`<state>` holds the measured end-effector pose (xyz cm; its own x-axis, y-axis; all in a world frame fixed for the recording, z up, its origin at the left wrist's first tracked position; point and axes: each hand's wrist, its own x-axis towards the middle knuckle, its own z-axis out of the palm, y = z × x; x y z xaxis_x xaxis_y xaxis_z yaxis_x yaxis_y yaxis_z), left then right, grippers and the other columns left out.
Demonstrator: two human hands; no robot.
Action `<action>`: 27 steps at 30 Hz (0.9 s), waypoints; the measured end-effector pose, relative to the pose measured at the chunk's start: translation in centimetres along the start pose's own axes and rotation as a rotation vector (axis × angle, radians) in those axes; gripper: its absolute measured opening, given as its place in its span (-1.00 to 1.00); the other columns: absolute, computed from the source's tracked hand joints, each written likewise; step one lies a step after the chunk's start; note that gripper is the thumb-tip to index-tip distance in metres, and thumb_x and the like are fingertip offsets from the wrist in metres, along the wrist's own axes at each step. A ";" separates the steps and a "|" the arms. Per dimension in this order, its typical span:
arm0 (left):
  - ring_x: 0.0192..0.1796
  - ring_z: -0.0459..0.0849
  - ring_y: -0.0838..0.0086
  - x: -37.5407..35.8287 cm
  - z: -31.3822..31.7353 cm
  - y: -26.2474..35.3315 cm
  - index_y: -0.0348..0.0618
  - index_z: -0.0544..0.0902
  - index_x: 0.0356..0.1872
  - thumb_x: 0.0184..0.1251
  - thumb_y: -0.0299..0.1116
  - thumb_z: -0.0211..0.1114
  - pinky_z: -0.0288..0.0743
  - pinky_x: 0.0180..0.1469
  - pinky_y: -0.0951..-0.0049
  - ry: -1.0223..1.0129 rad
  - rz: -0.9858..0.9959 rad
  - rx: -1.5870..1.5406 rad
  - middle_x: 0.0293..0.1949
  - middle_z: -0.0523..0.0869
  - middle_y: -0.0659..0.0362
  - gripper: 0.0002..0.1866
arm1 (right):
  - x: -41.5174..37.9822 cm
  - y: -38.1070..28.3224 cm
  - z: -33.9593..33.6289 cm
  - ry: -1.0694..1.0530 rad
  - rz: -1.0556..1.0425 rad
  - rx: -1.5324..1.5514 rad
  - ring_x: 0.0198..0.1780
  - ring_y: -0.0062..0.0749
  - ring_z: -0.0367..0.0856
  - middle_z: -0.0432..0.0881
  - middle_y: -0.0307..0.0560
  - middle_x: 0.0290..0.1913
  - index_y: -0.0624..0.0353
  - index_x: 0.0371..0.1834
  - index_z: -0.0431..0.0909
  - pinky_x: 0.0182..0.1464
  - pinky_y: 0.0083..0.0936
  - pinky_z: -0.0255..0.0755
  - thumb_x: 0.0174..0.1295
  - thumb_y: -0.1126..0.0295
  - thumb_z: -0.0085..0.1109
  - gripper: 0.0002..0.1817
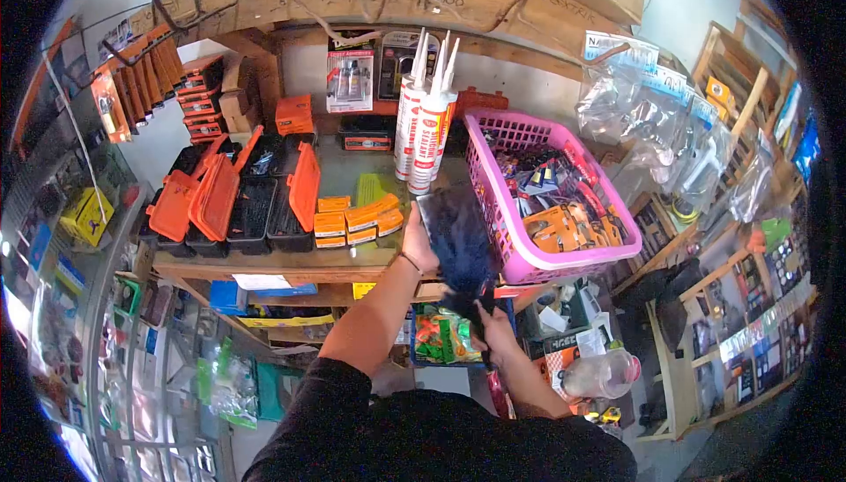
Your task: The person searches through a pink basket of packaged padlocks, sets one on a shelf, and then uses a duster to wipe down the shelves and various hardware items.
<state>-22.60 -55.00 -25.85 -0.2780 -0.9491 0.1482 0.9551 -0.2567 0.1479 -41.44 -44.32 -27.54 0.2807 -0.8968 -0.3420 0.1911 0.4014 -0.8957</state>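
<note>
1. From my seat I watch through the head camera: the right hand (500,334) is at the near side, its fingers clenched round the black handle of a dark blue duster (463,248).
2. The duster slants from that grip towards the far side, its soft head over the front edge of the wooden shelf (348,258), just left of the pink basket (577,262).
3. I have the left hand (419,240) at the left side of the duster head, near the foot of the white sealant tubes (430,134). The dark fibres hide most of its fingers, so I cannot tell whether they grasp anything or are released.
4. The tubes stand upright in a cluster, nozzles up, beyond the left hand.
5. To the left of that hand I see small orange boxes (357,218) in short stacks, and farther left the black cases (249,218) with raised orange lids (214,197).
6. On the right, the basket holds a jumble of small packs, orange ones (564,228) at its near end.
7. Near me, a clear jar (604,374) lies tilted just right of the right forearm, and below the shelf, left of the right hand, is a colourful bag (445,337).
</note>
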 end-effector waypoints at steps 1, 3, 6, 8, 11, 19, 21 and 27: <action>0.07 0.40 0.09 0.2 -1.3 0.3 -0.08 0.33 0.10 0.23 0.12 -0.26 0.23 0.11 0.02 -0.128 -0.015 -0.013 0.09 0.40 0.04 -0.41 | -0.1 0.0 0.1 -0.033 0.045 -0.108 -0.80 -0.58 0.22 0.40 -0.25 -0.67 0.14 -0.45 0.37 -0.80 -0.62 0.02 0.20 0.24 -0.02 -0.79; 0.09 0.39 0.13 0.3 -2.2 0.1 -0.09 0.30 0.13 0.24 0.13 -0.28 0.17 0.16 0.07 -0.316 -0.035 -0.069 0.09 0.41 0.06 -0.39 | -0.8 -0.3 1.1 0.000 0.051 -0.233 -0.82 -0.60 0.19 0.39 -0.28 -0.69 0.13 -0.42 0.39 -0.82 -0.62 0.01 0.20 0.27 -0.03 -0.82; 0.05 0.43 0.13 0.3 -0.4 -0.2 -0.09 0.31 0.12 0.23 0.07 -0.22 0.25 0.12 0.11 0.012 0.126 0.121 0.09 0.41 0.06 -0.44 | -0.4 -0.7 1.3 0.063 -0.029 -0.058 -0.90 -0.54 0.11 0.25 -0.24 -0.80 0.12 -0.40 0.27 -0.81 -0.59 -0.05 0.22 0.24 -0.06 -0.80; 0.04 0.44 0.15 0.0 0.0 -0.2 -0.09 0.30 0.12 0.23 0.06 -0.21 0.28 0.10 0.15 0.017 0.080 0.085 0.07 0.43 0.07 -0.44 | 0.0 -0.4 1.0 0.058 -0.009 -0.095 -0.90 -0.54 0.12 0.25 -0.24 -0.80 0.11 -0.43 0.29 -0.81 -0.60 -0.04 0.22 0.25 -0.05 -0.80; 0.07 0.42 0.16 0.5 -2.9 0.1 -0.08 0.31 0.13 0.21 0.22 -0.31 0.24 0.13 0.07 -0.261 -0.038 -0.074 0.10 0.40 0.07 -0.33 | 0.1 -0.5 0.8 -0.039 0.079 -0.280 -0.89 -0.53 0.13 0.27 -0.23 -0.79 0.11 -0.46 0.30 -0.81 -0.60 -0.03 0.23 0.25 -0.07 -0.80; 0.07 0.42 0.17 0.1 -1.4 0.2 -0.08 0.31 0.12 0.22 0.18 -0.24 0.27 0.11 0.12 -0.277 -0.139 -0.159 0.06 0.44 0.06 -0.38 | -1.4 -1.3 1.6 -0.102 0.107 -0.025 -0.87 -0.59 0.15 0.36 -0.23 -0.70 0.13 -0.43 0.30 -0.85 -0.65 -0.03 0.22 0.25 -0.04 -0.80; 0.08 0.41 0.19 0.0 -0.1 -0.3 -0.07 0.31 0.12 0.20 0.16 -0.18 0.27 0.11 0.12 -0.211 -0.059 -0.060 0.06 0.44 0.06 -0.39 | -1.1 -0.8 0.7 -0.034 0.074 -0.012 -0.86 -0.59 0.16 0.36 -0.24 -0.68 0.13 -0.43 0.31 -0.85 -0.66 -0.03 0.22 0.25 -0.04 -0.80; 0.06 0.40 0.13 -0.3 -0.9 0.0 -0.09 0.37 0.06 0.17 0.21 -0.19 0.23 0.11 0.06 -0.275 0.052 0.138 0.03 0.45 0.03 -0.37 | -1.3 1.5 -0.8 -0.120 0.091 -0.130 -0.81 -0.67 0.20 0.39 -0.29 -0.66 0.14 -0.36 0.37 -0.81 -0.64 0.03 0.20 0.19 -0.02 -0.77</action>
<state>-22.39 -54.90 -26.76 -0.2640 -0.8703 0.4158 0.9512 -0.1636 0.2615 -42.30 -42.70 -28.71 0.4026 -0.8261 -0.3943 0.0385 0.4457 -0.8944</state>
